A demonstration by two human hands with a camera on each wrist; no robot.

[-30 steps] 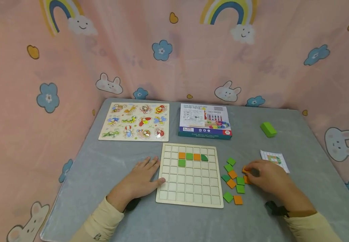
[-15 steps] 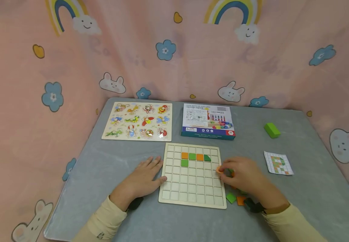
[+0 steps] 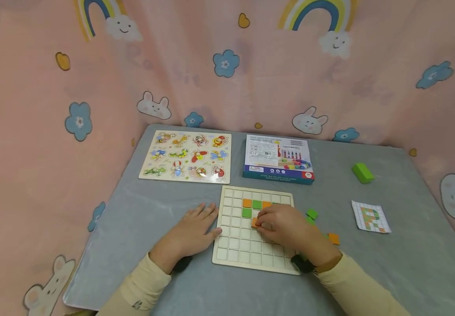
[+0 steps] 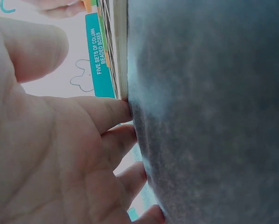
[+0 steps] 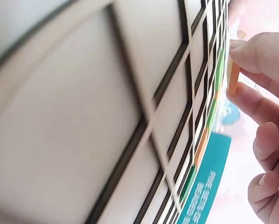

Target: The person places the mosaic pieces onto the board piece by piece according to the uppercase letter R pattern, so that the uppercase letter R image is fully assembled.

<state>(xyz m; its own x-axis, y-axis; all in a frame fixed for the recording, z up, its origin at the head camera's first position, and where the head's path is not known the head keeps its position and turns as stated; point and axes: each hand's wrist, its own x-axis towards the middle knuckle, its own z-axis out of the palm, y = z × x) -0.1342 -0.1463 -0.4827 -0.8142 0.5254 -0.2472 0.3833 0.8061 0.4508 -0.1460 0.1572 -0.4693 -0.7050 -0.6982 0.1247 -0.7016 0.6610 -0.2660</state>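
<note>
A pale wooden grid board (image 3: 235,254) lies on the grey table, with a row of orange and green tiles near its top and a green square tile (image 3: 246,213) just below that row. Pinched between thumb and finger of my right hand (image 3: 286,226) is an orange square tile (image 5: 233,77), held over the board's upper middle cells. That hand hides part of the grid and the row's right end. My left hand (image 3: 189,232) rests on the table with fingers extended, its thumb and index finger against the board's left edge. In the left wrist view its palm (image 4: 60,154) fills the left side.
Loose green tiles (image 3: 312,214) and an orange tile (image 3: 333,238) lie right of the board, partly behind my forearm. Farther right are a pattern card (image 3: 370,218) and a green block (image 3: 363,173). An insect puzzle (image 3: 185,156) and a bead box (image 3: 278,159) lie behind.
My right hand has picked up the orange tile from the loose pile and carried it left over the board. The pattern card has come into full view. My left hand keeps its place at the board.
</note>
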